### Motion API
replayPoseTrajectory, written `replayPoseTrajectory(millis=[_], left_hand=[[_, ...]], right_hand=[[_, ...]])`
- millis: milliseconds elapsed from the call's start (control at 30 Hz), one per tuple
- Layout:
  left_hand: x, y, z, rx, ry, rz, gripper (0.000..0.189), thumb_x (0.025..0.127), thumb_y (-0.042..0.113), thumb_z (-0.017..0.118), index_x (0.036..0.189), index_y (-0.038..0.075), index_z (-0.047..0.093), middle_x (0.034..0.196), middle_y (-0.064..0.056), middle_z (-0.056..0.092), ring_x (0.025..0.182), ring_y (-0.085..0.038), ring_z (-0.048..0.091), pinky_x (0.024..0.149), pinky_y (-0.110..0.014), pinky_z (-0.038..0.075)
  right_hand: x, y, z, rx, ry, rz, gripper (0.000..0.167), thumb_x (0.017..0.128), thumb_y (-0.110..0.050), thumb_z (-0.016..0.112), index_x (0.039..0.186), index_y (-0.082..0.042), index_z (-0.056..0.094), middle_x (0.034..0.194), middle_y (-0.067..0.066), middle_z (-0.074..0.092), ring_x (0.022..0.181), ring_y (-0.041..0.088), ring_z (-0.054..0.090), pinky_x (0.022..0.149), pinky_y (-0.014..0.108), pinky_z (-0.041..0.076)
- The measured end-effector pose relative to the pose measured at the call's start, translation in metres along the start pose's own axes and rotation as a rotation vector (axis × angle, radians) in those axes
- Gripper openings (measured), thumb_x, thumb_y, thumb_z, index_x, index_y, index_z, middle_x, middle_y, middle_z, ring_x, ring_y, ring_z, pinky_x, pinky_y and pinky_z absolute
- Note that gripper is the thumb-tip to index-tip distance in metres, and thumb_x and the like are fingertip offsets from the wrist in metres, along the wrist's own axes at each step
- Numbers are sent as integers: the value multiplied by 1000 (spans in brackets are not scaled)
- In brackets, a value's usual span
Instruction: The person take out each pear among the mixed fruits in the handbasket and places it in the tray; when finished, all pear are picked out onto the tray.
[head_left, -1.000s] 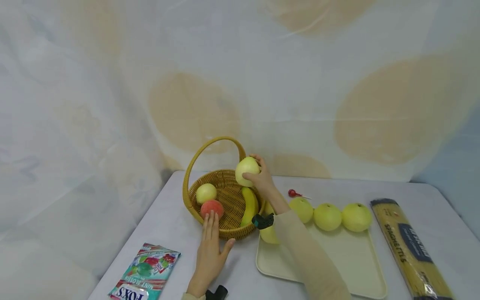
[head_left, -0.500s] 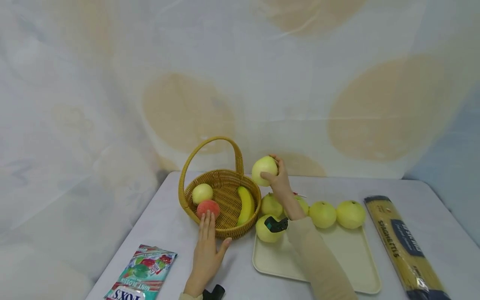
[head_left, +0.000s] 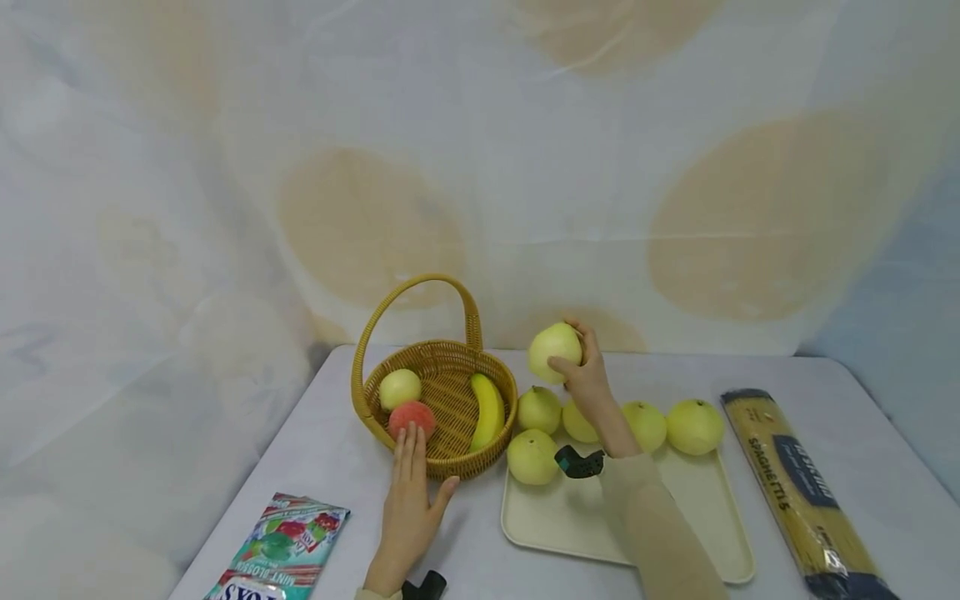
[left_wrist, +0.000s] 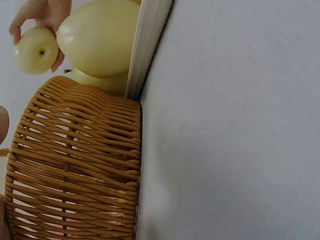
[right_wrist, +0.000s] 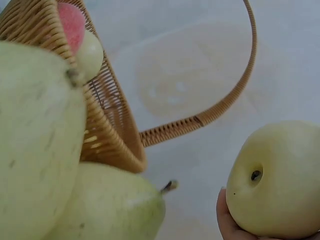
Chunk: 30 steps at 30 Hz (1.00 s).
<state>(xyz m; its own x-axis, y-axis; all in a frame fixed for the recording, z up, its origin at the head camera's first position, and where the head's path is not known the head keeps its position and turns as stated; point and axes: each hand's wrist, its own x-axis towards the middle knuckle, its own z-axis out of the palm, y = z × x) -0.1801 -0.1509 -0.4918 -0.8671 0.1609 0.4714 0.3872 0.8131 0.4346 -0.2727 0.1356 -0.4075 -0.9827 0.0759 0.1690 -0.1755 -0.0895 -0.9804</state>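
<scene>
In the head view, my right hand (head_left: 588,379) grips a pale yellow pear (head_left: 555,352) above the table, right of the wicker basket (head_left: 438,467). The right wrist view shows the pear's dimpled end, with fingers (right_wrist: 227,222) around its lower side. My left hand (head_left: 408,517) lies with straight fingers at the basket's front rim, fingertips over or against a peach (head_left: 412,417); exact contact is unclear. Inside the basket are also a pale round fruit (head_left: 400,389) and a banana (head_left: 487,412). Several yellow-green fruits (head_left: 532,457) sit beside the basket and along the tray's back.
A cream tray (head_left: 555,533) lies right of the basket. The spaghetti pack (head_left: 802,492) is farther right, and a Fox's candy bag (head_left: 281,546) lies front left. The basket's tall handle (head_left: 435,277) arches over it. A patterned cloth hangs behind the table.
My right hand has carried the pear rightward, from above the basket's right rim to beyond it. My left hand stays at the peach and rim. The view has shifted slightly.
</scene>
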Motion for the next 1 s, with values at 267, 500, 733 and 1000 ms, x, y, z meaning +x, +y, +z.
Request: replayPoseTrajectory(millis=[267, 500, 733, 1000], left_hand=[[1, 4, -1, -7, -26, -22, 86, 90, 35, 66, 154, 2, 19, 162, -15, 17, 151, -33, 11, 112, -10, -10], [0, 3, -1, 1, -28, -35, 87, 90, 34, 67, 155, 3, 18, 163, -14, 16, 151, -34, 11, 112, -14, -7], [0, 1, 0, 6, -22, -29, 88, 90, 36, 67, 155, 4, 17, 163, -15, 16, 150, -35, 12, 111, -11, -10], [0, 0, -1, 5, -9, -11, 88, 89, 33, 68, 154, 2, 18, 162, -17, 18, 150, -36, 13, 112, -10, -10]], right_hand=[[-8, 1, -27, 49, -14, -34, 70, 89, 4, 52, 151, -10, 21, 147, 17, 29, 108, 21, 49, 67, 24, 57], [-22, 2, -46, 102, -32, -17, 73, 89, 7, 51, 152, -11, 18, 139, -1, 31, 111, 12, 51, 83, 22, 54], [-35, 13, -63, 177, -2, -59, 70, 89, 8, 50, 149, -13, 22, 132, -8, 36, 115, 10, 47, 89, 17, 50], [-56, 22, -75, 204, -40, -158, 58, 85, 13, 50, 133, -19, 36, 131, -6, 44, 113, 4, 52, 86, 19, 52]])
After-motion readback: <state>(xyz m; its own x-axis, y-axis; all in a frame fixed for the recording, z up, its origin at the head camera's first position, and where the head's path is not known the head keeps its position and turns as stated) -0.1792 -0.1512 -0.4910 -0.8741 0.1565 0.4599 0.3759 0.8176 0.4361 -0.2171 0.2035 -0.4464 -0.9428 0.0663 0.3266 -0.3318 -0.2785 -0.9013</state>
